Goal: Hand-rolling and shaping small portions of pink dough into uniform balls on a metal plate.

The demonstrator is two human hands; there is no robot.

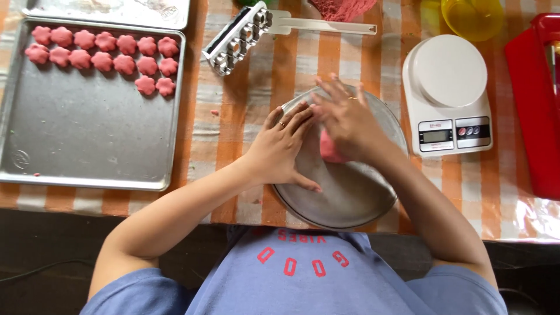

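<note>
A round metal pan point(350, 198) lies on the striped tablecloth in front of me. My left hand point(282, 149) rests flat on the pan's left rim, fingers spread. My right hand point(345, 119) presses down on a lump of pink dough point(328, 150) inside the pan, and most of the dough is hidden under the palm. To the left, a rectangular metal baking tray point(87, 146) carries several pink flower-shaped dough pieces point(105, 55) in rows along its far edge.
A metal cutter mould with a white handle point(239, 38) lies beyond the pan. A white kitchen scale point(446, 96) stands to the right, a red container point(534, 105) at the far right, and a yellow cup point(472, 17) and more pink dough point(341, 7) at the far edge.
</note>
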